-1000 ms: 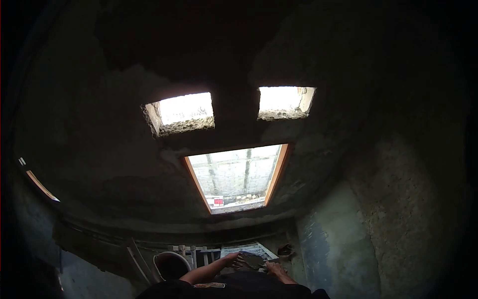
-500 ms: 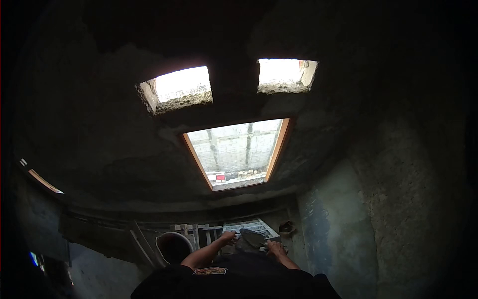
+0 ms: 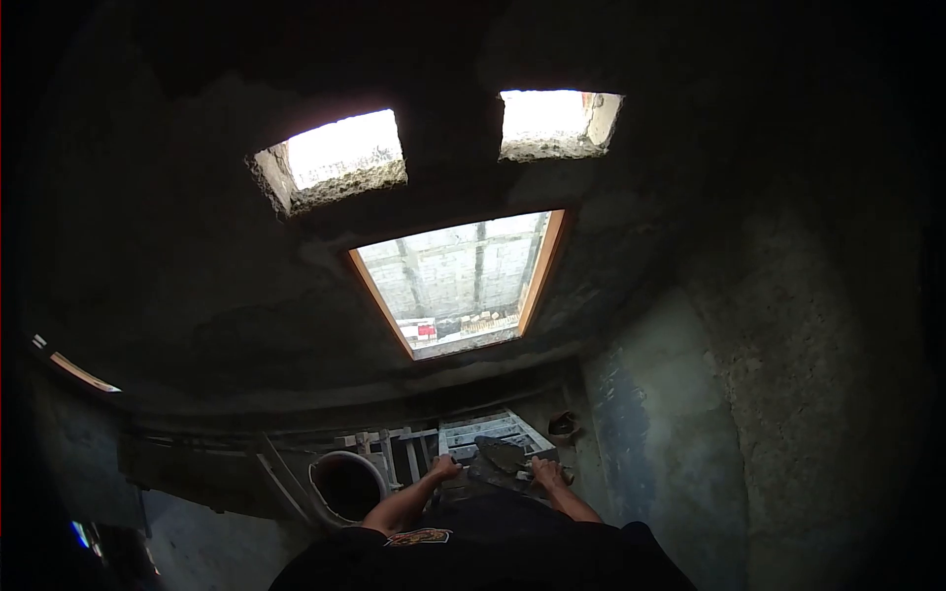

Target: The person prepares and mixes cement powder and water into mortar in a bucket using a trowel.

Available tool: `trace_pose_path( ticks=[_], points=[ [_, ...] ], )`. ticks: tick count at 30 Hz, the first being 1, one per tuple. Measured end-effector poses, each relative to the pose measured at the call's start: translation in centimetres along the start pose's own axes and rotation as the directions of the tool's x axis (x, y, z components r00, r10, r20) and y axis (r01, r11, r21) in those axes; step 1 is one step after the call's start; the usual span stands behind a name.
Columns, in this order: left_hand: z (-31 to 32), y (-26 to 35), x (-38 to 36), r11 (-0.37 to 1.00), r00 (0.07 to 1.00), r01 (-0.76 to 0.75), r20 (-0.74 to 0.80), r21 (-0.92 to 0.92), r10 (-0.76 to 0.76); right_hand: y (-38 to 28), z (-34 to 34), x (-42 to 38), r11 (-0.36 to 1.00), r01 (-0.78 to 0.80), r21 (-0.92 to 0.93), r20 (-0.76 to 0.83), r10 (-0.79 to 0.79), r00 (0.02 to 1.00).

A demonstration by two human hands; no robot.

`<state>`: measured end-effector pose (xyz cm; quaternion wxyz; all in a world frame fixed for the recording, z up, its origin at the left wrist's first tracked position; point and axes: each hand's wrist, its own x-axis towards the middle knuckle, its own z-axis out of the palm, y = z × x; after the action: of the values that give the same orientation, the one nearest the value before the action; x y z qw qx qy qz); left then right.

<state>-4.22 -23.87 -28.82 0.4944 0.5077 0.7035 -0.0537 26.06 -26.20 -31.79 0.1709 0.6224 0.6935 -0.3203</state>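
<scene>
My left hand (image 3: 446, 467) is closed at the left side of a dark heap of what looks like wet mortar (image 3: 502, 453). What its fingers hold is hidden. On the other side of the heap, my right hand (image 3: 545, 473) is closed too, with a short brown handle-like end (image 3: 568, 477) showing beside it; I cannot tell what tool this is. The mortar lies on a dark surface close to my body, partly hidden by my black shirt. Just behind it is a pale slatted wooden frame (image 3: 485, 427).
A large bucket (image 3: 317, 485) stands left of my left forearm, beside leaning planks (image 3: 284, 477). Behind the work rises a dark wall with a wood-framed window (image 3: 453, 281) and two rough openings above. A small dark container (image 3: 563, 424) sits near the right wall (image 3: 670, 433).
My view has tipped down, so the window and openings sit higher. Both hands are now lower relative to the mortar heap, nearer my body.
</scene>
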Motion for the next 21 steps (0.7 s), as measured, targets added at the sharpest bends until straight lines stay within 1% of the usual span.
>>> trace_pose_path(
  ticks=[1, 2, 4, 5, 6, 8, 9, 11, 12, 14, 15, 17, 21],
  points=[
    [-0.5, 0.2, -0.3, 0.997, 0.993, -0.009, 0.119, 0.07, 0.0, -0.1, 0.3, 0.3, 1.0, -0.003, 0.003, -0.036, 0.003, 0.999],
    [-0.1, 0.0, -0.4, 0.998, 0.992, -0.008, 0.128, 0.066, -0.001, 0.0, 0.3, 0.1, 1.0, -0.008, 0.0, -0.028, 0.008, 1.0],
    [0.3, -0.3, -0.5, 0.965, 0.992, -0.092, 0.11, 0.246, 0.066, -0.5, -0.8, -0.2, 0.998, -0.018, -0.059, 0.006, 0.019, 1.0],
    [0.8, -0.3, -1.1, 0.932, 0.994, -0.113, 0.035, 0.345, 0.108, -0.5, -1.4, -0.6, 0.994, 0.019, -0.111, 0.036, -0.015, 0.999],
    [1.0, -0.5, -1.2, 0.933, 0.993, -0.114, 0.04, 0.342, 0.107, -0.6, -1.4, -0.6, 0.993, 0.017, -0.114, 0.041, -0.012, 0.999],
    [1.1, -0.9, -1.5, 0.932, 0.988, -0.133, 0.121, 0.337, 0.097, -0.1, -0.2, 0.3, 0.992, 0.002, -0.125, 0.012, -0.001, 1.0],
    [1.5, -1.2, -1.5, 0.933, 0.987, -0.135, 0.126, 0.333, 0.098, 0.2, 0.2, 0.6, 0.992, -0.001, -0.128, 0.016, 0.003, 1.0],
    [2.9, -2.5, -0.7, 0.887, 0.988, -0.149, 0.101, 0.437, 0.117, 0.7, 0.7, 0.7, 0.994, 0.021, -0.112, -0.019, -0.024, 1.0],
    [3.2, -2.8, -0.9, 0.888, 0.987, -0.153, 0.107, 0.434, 0.118, 0.6, 0.3, 0.4, 0.993, 0.017, -0.113, -0.015, -0.018, 1.0],
    [3.7, -3.0, -1.4, 0.884, 0.987, -0.155, 0.1, 0.441, 0.124, 0.2, -1.0, -0.3, 0.991, 0.046, -0.126, 0.05, -0.04, 0.998],
    [3.7, -3.1, -1.6, 0.885, 0.987, -0.157, 0.101, 0.437, 0.125, 0.2, -1.2, -0.3, 0.991, 0.044, -0.129, 0.051, -0.038, 0.998],
    [3.7, -3.0, -1.9, 0.925, 0.978, -0.146, 0.191, 0.351, 0.083, 0.3, -1.6, -0.4, 0.995, 0.048, -0.088, 0.093, -0.04, 0.995],
    [4.1, -2.8, -1.9, 0.925, 0.984, -0.122, 0.168, 0.359, 0.065, 0.7, -1.6, -0.5, 0.995, 0.075, -0.064, 0.113, -0.068, 0.991]
  ],
)
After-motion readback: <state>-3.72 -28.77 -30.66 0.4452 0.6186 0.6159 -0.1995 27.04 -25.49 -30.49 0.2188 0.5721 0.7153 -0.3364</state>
